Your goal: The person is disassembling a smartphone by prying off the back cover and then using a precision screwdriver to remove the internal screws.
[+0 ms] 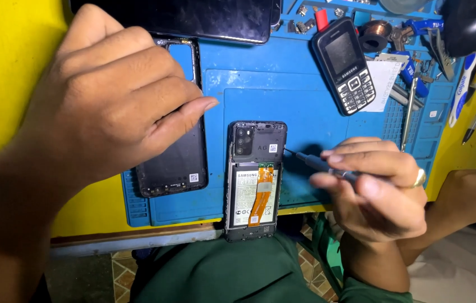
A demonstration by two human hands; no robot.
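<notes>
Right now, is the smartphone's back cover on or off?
Off: the smartphone lies with battery and orange flex cable exposed; black back cover lies beside it.

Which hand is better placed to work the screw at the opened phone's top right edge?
Right. The right hand holds the screwdriver, tip at the opened phone edge. The left hand hovers empty over the back cover.

A single head-worn camera looks steeply down and slightly forward from close above the bench [13, 33]. The blue work mat [305, 101] fills the middle of the frame, the bench's near edge and the wearer's lap lie at the bottom, and tools crowd the far right corner.
</notes>
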